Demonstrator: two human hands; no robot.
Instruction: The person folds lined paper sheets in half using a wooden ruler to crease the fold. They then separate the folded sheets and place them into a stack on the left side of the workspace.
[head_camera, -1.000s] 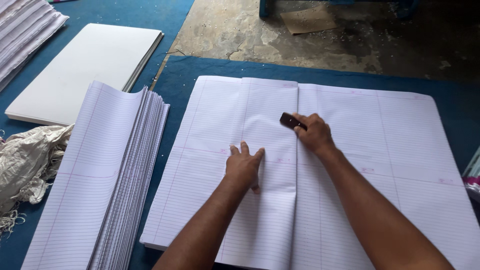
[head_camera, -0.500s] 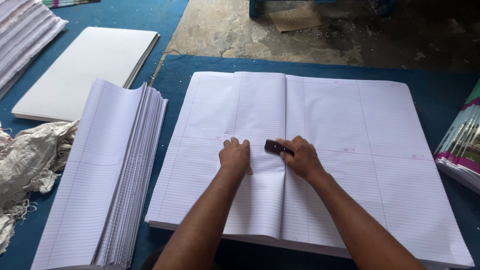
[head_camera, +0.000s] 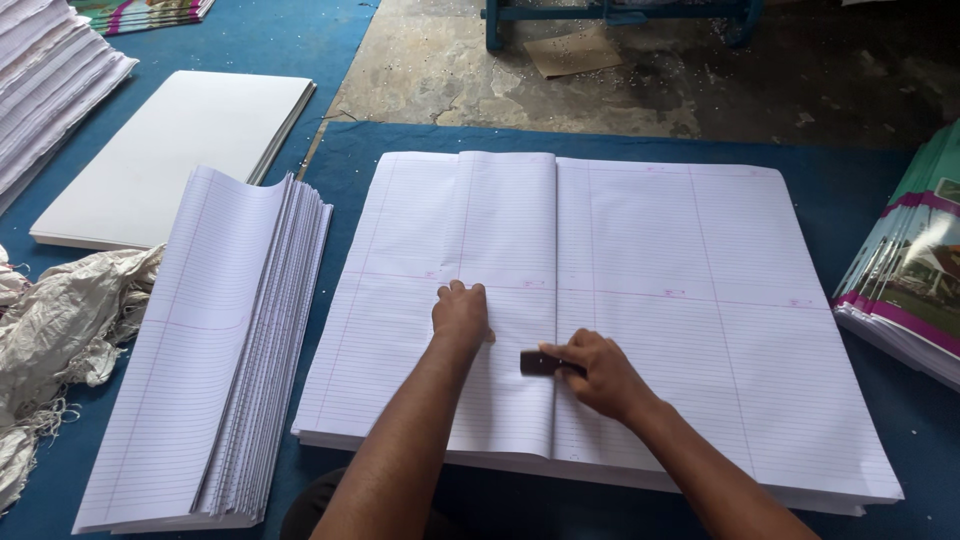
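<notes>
the left hand lies flat, pinning the folded white ruled sheet; just beside it the right hand grips a small dark block, pressing the crease.

A stack of folded ruled sheets is laid on the blue mat. Left of this stack, crumpled white cloth is seen; behind it, a pile of plain white sheets is set. Far to its right, printed green covers are stacked. Beyond it, bare concrete floor is seen.
</notes>
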